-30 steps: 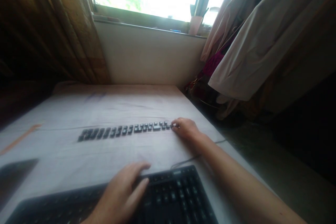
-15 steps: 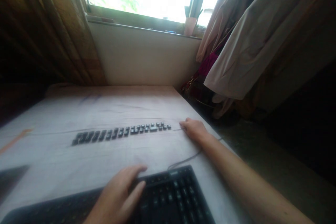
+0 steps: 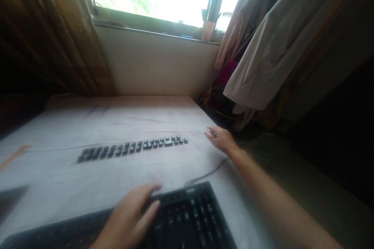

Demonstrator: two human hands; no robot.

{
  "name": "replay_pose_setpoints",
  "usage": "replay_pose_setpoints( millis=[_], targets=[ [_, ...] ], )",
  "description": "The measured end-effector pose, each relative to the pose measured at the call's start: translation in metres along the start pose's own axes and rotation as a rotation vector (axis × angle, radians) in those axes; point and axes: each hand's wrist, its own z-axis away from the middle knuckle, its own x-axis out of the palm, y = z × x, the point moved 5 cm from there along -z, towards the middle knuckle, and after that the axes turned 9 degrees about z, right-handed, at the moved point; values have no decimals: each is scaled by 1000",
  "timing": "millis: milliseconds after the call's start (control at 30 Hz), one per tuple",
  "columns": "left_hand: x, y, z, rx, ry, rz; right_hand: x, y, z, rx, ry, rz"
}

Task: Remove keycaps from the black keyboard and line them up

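Observation:
A black keyboard [image 3: 201,206] lies along the near edge of the view. Keycaps show on its right part, while much of its left part looks bare. My left hand [image 3: 131,210] rests over its middle, thumb and index finger stretched apart near the far rim. Beyond the keyboard, several loose black keycaps [image 3: 131,148] stand in two slanting rows on the white cloth. Right of those rows, my right hand [image 3: 220,139] is closed with a thin, dark tool [image 3: 213,134] between its fingers. Blur and the fingers hide its exact kind.
The white-clothed surface [image 3: 140,118] ends at a wall under a window. A cable [image 3: 207,174] runs from the keyboard under my right forearm. An orange strip [image 3: 16,155] and a dark flat thing [image 3: 11,202] lie left. Clothes [image 3: 260,62] hang at right.
My right hand has moved slightly right, away from the keycap rows, and the thin tool has turned back toward the fingers. My left hand stays on the keyboard.

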Motion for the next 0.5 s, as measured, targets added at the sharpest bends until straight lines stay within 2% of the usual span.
replay_pose_setpoints(
  millis=[133,233,267,400,500],
  targets=[
    [-2,6,-2,-2,-27,11,-13,-11,31,-25,-27,-326],
    [-3,11,-4,2,-87,25,-13,-18,63,-42,-71,-807],
    [-3,13,-4,6,-99,24,-11,-20,73,-42,-100,-898],
    [-3,14,-5,19,-147,-10,-2,-28,103,-67,-257,-899],
    [-2,14,-2,23,-191,-62,-2,-34,114,-76,-299,-903]
  ],
)
